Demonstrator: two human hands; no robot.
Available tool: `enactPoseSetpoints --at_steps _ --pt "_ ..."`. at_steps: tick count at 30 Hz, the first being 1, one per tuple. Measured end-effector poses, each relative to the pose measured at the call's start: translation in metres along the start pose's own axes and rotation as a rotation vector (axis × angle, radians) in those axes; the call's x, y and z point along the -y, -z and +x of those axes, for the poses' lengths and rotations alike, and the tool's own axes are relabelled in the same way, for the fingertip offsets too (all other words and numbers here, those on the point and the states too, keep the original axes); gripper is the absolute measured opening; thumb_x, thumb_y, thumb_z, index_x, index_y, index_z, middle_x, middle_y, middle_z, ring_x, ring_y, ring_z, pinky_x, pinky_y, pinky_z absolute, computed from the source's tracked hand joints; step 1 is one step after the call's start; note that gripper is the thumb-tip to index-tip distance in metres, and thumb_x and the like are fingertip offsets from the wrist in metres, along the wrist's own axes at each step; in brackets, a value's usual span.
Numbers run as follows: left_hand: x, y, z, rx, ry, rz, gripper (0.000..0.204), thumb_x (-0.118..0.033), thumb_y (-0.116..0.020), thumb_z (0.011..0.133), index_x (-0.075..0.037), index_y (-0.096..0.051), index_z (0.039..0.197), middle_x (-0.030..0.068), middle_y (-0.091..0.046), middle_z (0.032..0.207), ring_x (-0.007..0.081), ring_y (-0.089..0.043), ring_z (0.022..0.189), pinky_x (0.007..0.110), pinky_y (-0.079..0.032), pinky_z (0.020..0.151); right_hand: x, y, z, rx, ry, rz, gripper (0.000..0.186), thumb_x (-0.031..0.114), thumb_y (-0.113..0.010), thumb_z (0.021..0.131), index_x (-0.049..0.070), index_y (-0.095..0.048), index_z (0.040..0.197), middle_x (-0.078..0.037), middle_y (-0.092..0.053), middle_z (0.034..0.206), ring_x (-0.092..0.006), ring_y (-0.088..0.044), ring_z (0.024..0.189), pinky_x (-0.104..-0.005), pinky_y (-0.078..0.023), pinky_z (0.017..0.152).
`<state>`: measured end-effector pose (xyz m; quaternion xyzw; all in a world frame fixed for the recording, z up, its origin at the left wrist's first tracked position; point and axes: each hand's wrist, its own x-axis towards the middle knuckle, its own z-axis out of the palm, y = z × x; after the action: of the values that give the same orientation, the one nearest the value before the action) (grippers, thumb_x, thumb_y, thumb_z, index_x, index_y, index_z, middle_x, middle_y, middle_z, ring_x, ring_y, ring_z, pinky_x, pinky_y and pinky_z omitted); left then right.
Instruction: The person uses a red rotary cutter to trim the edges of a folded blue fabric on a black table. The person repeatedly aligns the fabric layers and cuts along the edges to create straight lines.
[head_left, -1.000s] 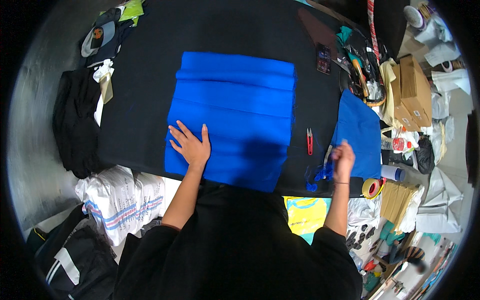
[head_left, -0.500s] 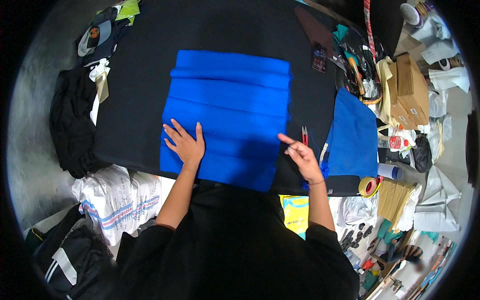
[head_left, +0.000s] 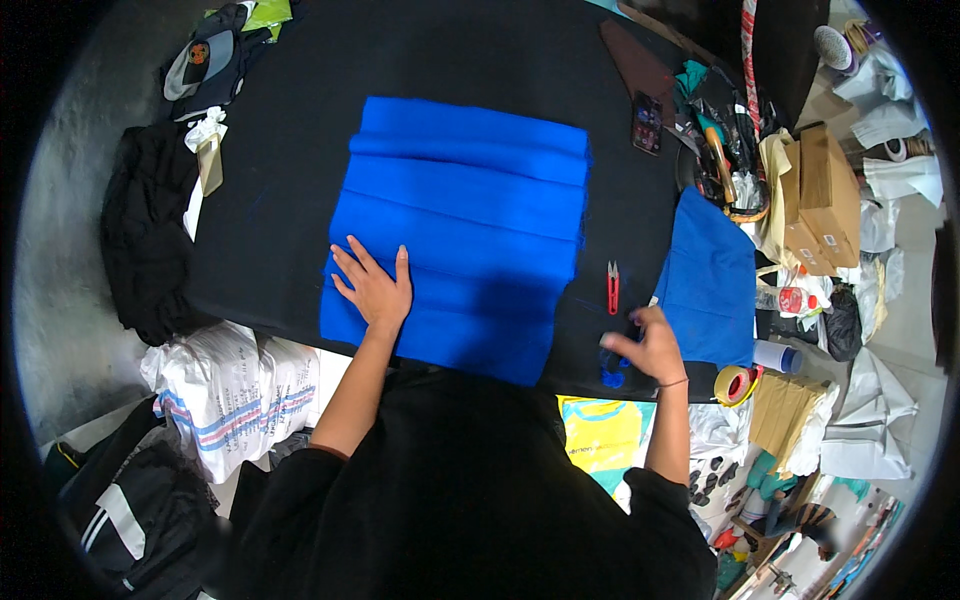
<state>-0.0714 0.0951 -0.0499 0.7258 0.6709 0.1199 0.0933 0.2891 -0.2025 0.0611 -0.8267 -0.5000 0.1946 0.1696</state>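
Observation:
A bright blue piece of cloth [head_left: 460,210], creased in horizontal folds and frayed along its right edge, lies spread on the black-covered table [head_left: 270,200]. On its lower left part my left hand [head_left: 378,295] rests flat, fingers spread. To the right of the cloth, my right hand [head_left: 655,345] is over the table, its thumb held apart from the fingers and nothing visible in its grasp. Beside that hand lie blue thread scraps [head_left: 612,378]. Just above them is a pair of red thread snips [head_left: 613,290]. A second, duller blue cloth [head_left: 710,280] lies right of the snips.
At the right edge sit a roll of tape [head_left: 735,384] and a phone [head_left: 647,122], the phone farther back. A basket [head_left: 745,210] of odds and ends stands near cardboard boxes [head_left: 825,200]. Dark garments [head_left: 150,230] hang along the left edge, above white sacks [head_left: 225,400].
My right hand has moved right and slightly down, away from the cloth's right edge to beside the thread scraps. My left hand stays on the cloth. The whole view has shifted slightly.

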Motion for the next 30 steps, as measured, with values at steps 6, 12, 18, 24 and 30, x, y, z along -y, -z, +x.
enactPoseSetpoints --at_steps 6,12,18,24,30 --pt "-0.008 0.006 -0.006 0.030 0.038 -0.026 0.102 -0.066 -0.046 0.104 0.004 -0.007 0.168 0.0376 -0.005 0.171 0.0482 -0.007 0.162 0.065 -0.001 0.127 0.027 0.004 0.007 0.246 0.119 0.416 0.021 0.014 -0.085 0.089 -0.002 -0.072 0.095 -0.021 -0.066 0.141 -0.0336 -0.070 0.116 -0.0401 -0.053 0.102" --pt "-0.017 0.003 -0.013 0.047 0.057 -0.022 0.102 -0.065 -0.044 0.105 0.007 -0.008 0.167 0.0392 -0.006 0.170 0.0486 -0.004 0.162 0.066 0.001 0.126 0.069 -0.077 0.043 0.044 0.086 1.350 0.022 0.019 -0.057 0.111 0.004 -0.058 0.095 -0.016 -0.075 0.117 -0.0174 -0.068 0.100 -0.0436 -0.043 0.116" --pt "-0.012 -0.002 -0.016 0.026 0.040 -0.012 0.102 -0.066 -0.044 0.105 0.007 -0.009 0.167 0.0375 -0.003 0.171 0.0489 -0.003 0.162 0.067 0.002 0.126 0.000 -0.045 0.026 -0.099 -0.331 1.326 0.022 0.027 -0.063 0.109 0.010 -0.062 0.096 0.003 -0.052 0.072 -0.0122 -0.050 0.062 -0.0298 -0.043 0.064" --pt "-0.012 0.001 -0.017 0.038 0.041 -0.018 0.103 -0.067 -0.044 0.105 0.006 -0.005 0.167 0.0370 -0.001 0.172 0.0488 -0.001 0.162 0.066 0.003 0.126 -0.092 0.002 -0.006 -0.474 -0.406 1.387 0.025 0.027 -0.059 0.111 0.014 -0.054 0.090 0.006 -0.038 0.067 -0.0097 -0.038 0.059 -0.0310 -0.043 0.068" --pt "-0.010 -0.001 -0.015 0.037 0.049 -0.023 0.106 -0.069 -0.045 0.104 0.007 -0.005 0.167 0.0371 -0.001 0.172 0.0485 0.001 0.162 0.066 0.003 0.126 -0.056 -0.007 -0.010 -0.197 -0.187 0.322 0.032 0.034 -0.076 0.098 0.002 -0.069 0.098 -0.006 -0.069 0.089 -0.0221 -0.067 0.084 -0.0384 -0.053 0.082"
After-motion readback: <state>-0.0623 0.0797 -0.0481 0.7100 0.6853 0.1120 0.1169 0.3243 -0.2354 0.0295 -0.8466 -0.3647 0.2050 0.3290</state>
